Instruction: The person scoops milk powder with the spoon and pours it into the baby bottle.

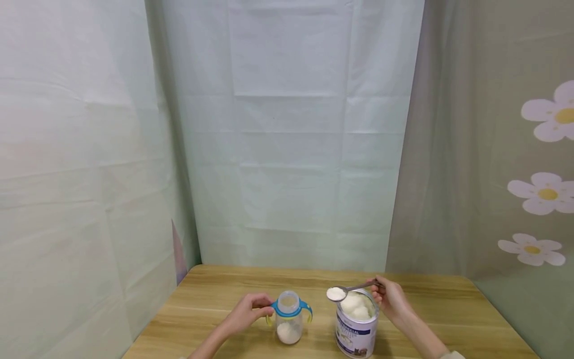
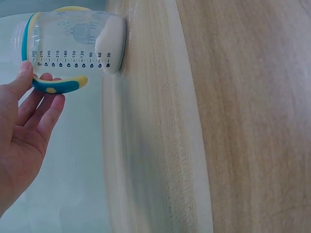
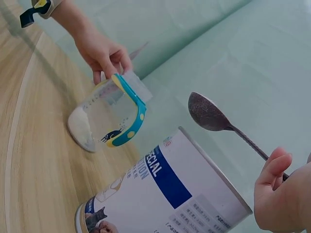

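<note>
My left hand [image 1: 251, 311] pinches one handle of a clear baby bottle [image 1: 289, 326] with a blue and yellow handle ring. The bottle stands upright on the table, uncapped, with white powder [image 2: 111, 43] at its bottom; a printed scale runs along its side in the left wrist view. My right hand [image 1: 389, 299] holds a dark metal spoon [image 1: 362, 285] by the end of its handle. White powder [image 1: 336, 293] is heaped in the spoon's bowl, which is over the left rim of an open can [image 1: 356, 336]. More white powder [image 1: 358, 306] fills the can's top.
The wood-grain table [image 1: 215, 289] has pale curtains [image 1: 291, 174] behind it and at both sides. White flowers [image 1: 531, 249] are printed on the right curtain. The bottle is left of the can, with a gap of tabletop between them.
</note>
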The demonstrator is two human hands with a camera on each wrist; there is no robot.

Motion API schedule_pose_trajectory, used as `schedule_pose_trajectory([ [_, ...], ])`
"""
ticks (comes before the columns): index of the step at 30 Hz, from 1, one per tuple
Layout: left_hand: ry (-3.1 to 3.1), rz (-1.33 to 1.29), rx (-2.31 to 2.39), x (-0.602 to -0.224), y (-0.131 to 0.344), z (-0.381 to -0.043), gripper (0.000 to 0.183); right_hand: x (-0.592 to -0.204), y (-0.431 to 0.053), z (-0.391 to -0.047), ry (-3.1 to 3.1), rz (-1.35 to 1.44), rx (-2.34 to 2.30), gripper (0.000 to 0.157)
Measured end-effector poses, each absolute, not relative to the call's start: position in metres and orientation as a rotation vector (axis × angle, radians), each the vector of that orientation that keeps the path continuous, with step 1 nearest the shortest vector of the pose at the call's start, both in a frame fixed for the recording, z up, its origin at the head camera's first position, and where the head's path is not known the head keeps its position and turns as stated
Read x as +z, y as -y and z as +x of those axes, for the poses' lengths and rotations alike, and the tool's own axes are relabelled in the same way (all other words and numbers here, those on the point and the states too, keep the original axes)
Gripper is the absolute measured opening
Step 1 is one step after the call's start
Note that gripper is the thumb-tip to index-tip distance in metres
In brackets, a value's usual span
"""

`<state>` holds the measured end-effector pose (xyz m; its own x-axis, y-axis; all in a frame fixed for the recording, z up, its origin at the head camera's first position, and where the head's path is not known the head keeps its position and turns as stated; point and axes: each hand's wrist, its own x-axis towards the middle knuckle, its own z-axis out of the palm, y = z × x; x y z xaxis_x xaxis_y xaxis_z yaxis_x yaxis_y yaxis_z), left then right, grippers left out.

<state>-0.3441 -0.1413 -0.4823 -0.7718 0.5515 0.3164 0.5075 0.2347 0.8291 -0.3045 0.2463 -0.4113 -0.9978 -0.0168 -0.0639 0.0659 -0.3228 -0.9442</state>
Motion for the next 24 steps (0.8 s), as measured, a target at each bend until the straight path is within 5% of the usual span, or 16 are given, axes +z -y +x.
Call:
schedule_pose_trajectory([
  [24,-2.425,1.001,1.629,-0.483,0.141,-0.343,0.018,-0.406,-0.228,-0.308,-1.745,0.026,-2.506,0.04],
])
